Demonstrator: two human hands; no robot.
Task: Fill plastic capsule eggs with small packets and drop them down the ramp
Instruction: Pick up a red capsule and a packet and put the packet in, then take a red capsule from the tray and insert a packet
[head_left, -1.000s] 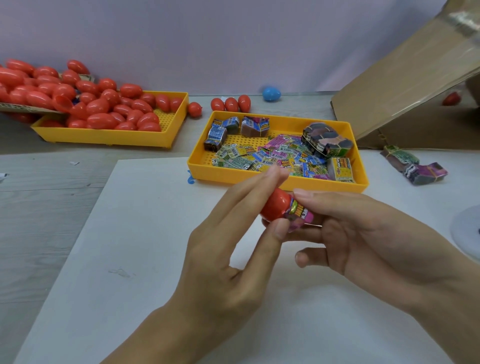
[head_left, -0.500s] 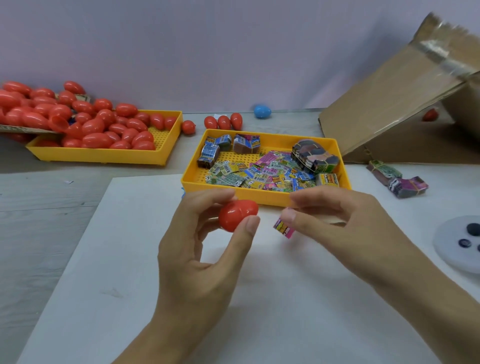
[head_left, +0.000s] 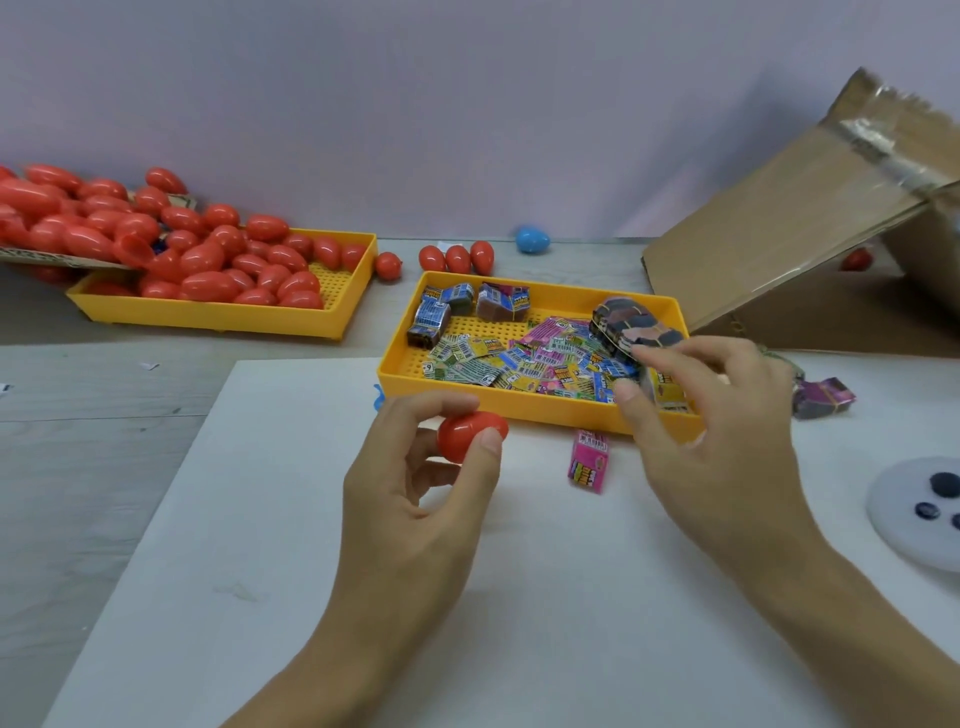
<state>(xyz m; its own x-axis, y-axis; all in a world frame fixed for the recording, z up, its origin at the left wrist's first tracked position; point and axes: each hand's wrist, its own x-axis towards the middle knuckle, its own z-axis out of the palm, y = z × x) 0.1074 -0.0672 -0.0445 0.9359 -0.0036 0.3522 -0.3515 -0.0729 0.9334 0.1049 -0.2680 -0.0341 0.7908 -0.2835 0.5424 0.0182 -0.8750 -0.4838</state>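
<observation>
Left hand (head_left: 421, 499) pinching red egg (head_left: 467, 434) between thumb and fingers. Right hand (head_left: 711, 415) over packet tray (head_left: 519, 410), fingers loosely spread, holding nothing. Pink packet (head_left: 588, 461) flat on board (head_left: 311, 571).

The grey wooden table (head_left: 78, 467) carries a white board (head_left: 311, 571). The packet tray (head_left: 519, 410) sits at the board's far edge, with 1 pink packet (head_left: 588, 462) just before it, 3 red eggs (head_left: 457, 258) behind, and the egg tray (head_left: 218, 317) to its left.
</observation>
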